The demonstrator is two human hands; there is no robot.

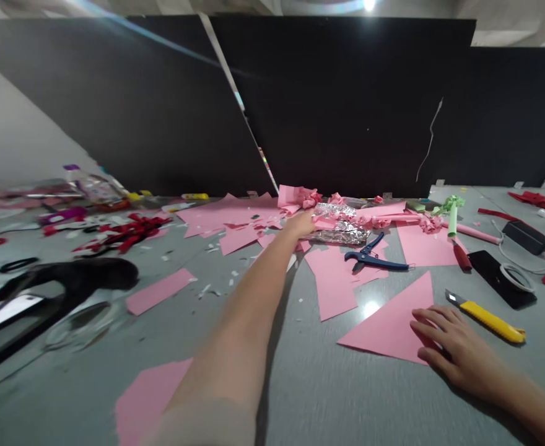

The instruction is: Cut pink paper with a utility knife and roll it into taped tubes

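Observation:
My left arm stretches far across the table, and my left hand [303,223] is at the pile of crumpled pink paper [310,198] beside a crinkled silver foil wrapper [347,235]. Its fingers are hidden, so I cannot see what they hold, if anything. My right hand [453,348] lies palm down with fingers spread, its fingertips on the edge of a pink paper triangle [393,328]. A yellow utility knife [493,321] rests just beyond it. Blue-handled pliers-like cutters [370,257] lie on pink paper pieces between the two hands.
At right are a black phone [495,275] with a roll of tape [517,277] on it, a black adapter [527,237] and a green paper stem [453,218]. Red-black scraps [130,232] and a black-framed object [91,272] lie left. A black partition [347,105] closes the back.

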